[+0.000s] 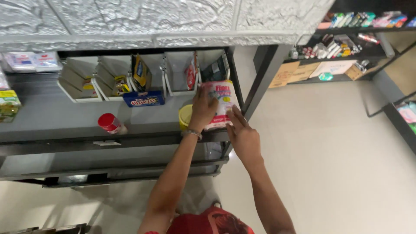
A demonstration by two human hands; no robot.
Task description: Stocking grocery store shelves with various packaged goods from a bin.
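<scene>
Head view, places reckoned from the grey metal shelf board point(52, 115). Item held: white plastic pouch with red and pink print point(221, 104), upright at the board's right end, against the black corner post point(236, 78). Left hand point(203, 108): fingers curled over the pouch's upper left face, gripping it; a metal bracelet at the wrist. Right hand point(243, 136): fingers extended and held together, tips touching the pouch's lower right edge. Yellow round tub point(185, 116): just left of the pouch, partly hidden by the left hand. Small jar with red cap and red-white label point(110, 123): lying near the board's front edge, well left of the tub. Blue rectangular carton with white lettering point(144, 99): standing at mid-board, in front of the rear row. White angled bin dividers point(78, 82): along the board's back, holding a yellow-blue packet point(139, 71) and a red sachet point(190, 73). Green-yellow packets point(8, 104): at the board's far left end. Brown cardboard boxes point(288, 73): beyond the right end, on a farther rack.
</scene>
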